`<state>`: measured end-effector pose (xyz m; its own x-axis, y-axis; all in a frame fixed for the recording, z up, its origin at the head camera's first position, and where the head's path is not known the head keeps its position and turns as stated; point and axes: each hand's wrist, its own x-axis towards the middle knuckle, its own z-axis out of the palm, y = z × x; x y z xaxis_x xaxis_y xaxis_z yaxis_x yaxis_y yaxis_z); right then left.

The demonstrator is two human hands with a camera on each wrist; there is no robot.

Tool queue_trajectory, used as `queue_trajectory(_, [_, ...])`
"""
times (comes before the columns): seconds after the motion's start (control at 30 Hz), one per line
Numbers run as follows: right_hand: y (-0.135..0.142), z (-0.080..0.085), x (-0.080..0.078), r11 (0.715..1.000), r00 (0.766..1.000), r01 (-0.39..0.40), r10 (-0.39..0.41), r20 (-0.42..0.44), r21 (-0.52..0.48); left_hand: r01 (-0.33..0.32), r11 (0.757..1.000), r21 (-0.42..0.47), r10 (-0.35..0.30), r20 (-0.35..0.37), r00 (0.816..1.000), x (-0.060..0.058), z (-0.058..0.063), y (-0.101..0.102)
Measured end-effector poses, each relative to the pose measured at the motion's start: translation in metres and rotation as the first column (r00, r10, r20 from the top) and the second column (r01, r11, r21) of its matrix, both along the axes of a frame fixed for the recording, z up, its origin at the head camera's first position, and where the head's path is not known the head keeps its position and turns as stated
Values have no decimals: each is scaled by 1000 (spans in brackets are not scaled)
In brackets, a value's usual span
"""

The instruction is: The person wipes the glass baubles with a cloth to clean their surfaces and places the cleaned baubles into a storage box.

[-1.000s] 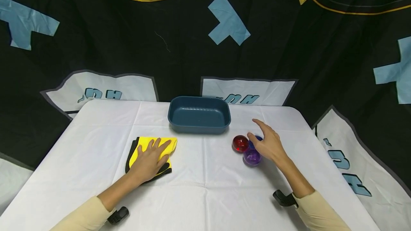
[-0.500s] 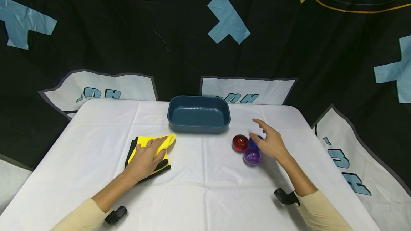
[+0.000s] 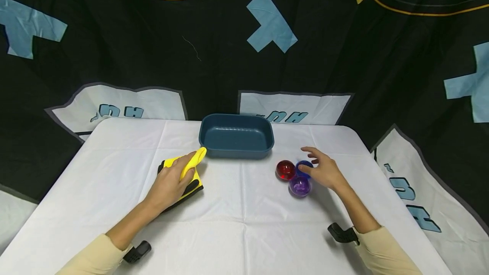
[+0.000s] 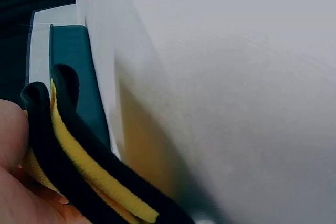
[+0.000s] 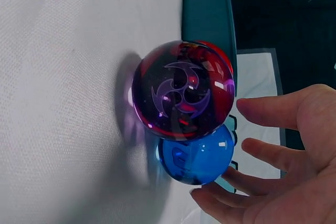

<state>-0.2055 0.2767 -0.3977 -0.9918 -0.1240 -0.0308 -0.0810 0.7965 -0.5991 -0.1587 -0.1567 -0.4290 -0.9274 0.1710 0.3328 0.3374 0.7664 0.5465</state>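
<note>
My left hand grips a folded yellow cloth with black edging, fingers over the top and thumb on the near side. Its folded layers show in the left wrist view, raised off the table with a shadow below. On the right, my right hand hovers with spread, slightly bent fingers at a clear blue ball; whether a fingertip touches it I cannot tell. A red ball and a purple ball with a swirl mark lie close against the blue one.
A dark teal rectangular tub stands at the back middle of the white-covered table. Behind the table hangs a black cloth backdrop with light blue and white shapes. Each wrist carries a small black camera.
My left hand has gone from lying flat on the cloth to gripping it and lifting it off the table. My right hand's fingers have lowered slightly at the blue ball. The balls stay put.
</note>
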Motion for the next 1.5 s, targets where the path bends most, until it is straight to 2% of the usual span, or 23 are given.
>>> queue_trajectory(0.37, [10,-4,-6,987,988,-10,34,151,-160,-19,1000,23,18,51,999,0,5,2])
queue_trajectory(0.63, [18,-9,-8,968,968,28,36,249,-250,-16,1000,23,15,45,999,-1,5,6])
queue_trajectory(0.87, [22,-15,-12,957,952,49,42,304,-287,-23,999,24,23,34,999,-2,8,8])
queue_trajectory(1.17, [19,-16,-13,941,950,105,1,312,-321,-14,999,39,13,29,999,-2,13,12])
queue_trajectory(1.37, [15,-19,-11,930,954,168,-69,293,-327,-31,998,55,29,44,999,-1,19,12])
queue_trajectory(1.5, [13,-21,-10,911,959,199,-105,264,-361,-35,998,59,32,60,998,-2,23,12])
